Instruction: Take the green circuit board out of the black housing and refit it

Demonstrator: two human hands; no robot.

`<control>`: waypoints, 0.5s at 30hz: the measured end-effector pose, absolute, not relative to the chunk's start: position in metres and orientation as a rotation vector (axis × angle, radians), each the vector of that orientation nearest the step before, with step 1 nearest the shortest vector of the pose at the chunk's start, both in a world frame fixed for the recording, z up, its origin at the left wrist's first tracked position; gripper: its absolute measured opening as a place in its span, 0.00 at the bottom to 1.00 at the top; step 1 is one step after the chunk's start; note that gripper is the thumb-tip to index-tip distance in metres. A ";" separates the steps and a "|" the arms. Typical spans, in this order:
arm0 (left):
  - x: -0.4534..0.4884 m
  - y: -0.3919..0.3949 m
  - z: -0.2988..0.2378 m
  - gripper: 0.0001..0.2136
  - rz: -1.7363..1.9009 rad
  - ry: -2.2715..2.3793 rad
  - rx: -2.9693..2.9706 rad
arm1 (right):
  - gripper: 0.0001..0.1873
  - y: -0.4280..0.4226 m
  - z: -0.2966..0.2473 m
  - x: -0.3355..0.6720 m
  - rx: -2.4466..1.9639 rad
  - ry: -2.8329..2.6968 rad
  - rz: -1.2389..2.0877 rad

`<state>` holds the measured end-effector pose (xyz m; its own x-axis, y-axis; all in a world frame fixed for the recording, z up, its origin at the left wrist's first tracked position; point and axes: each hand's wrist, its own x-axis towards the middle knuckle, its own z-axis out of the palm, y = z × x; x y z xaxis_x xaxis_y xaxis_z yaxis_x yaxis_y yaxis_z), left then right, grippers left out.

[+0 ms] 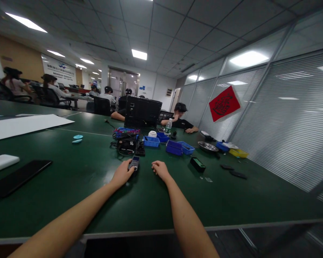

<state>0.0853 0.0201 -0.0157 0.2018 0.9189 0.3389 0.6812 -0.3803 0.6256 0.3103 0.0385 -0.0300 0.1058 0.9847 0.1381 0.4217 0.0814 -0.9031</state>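
Observation:
Both my forearms reach out over a dark green table (70,186). My left hand (123,173) is closed round a small dark device with a lit screen (134,162), which rests on the tabletop. My right hand (159,169) lies a short way to the right of it, curled into a loose fist with nothing visible in it. Just beyond the device sits a black unit tangled in cables (126,145).
Several blue bins (151,142) (174,147), a metal bowl (207,146), a yellow tray (238,153) and a small black box (197,164) stand further out. A black phone (18,176) and white pad (1,162) lie at left. A seated person (181,120) faces a black monitor (142,113).

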 end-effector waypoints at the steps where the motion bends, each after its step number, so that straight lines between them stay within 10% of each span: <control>1: 0.090 0.021 -0.017 0.21 0.985 1.489 2.153 | 0.09 0.039 -0.030 0.310 -1.502 -1.473 0.776; 9: 0.123 0.027 -0.026 0.21 1.033 1.378 2.182 | 0.12 0.026 -0.017 0.286 -1.600 -1.667 0.351; 15: 0.129 0.034 -0.028 0.22 0.944 1.202 2.102 | 0.34 0.012 -0.006 0.264 -1.910 -1.711 0.242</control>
<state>0.1285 0.0337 -0.0284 0.3576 0.8822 0.3064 0.5069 -0.4589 0.7297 0.2642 0.0116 -0.0057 0.1701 0.9588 0.2275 0.8581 -0.0306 -0.5125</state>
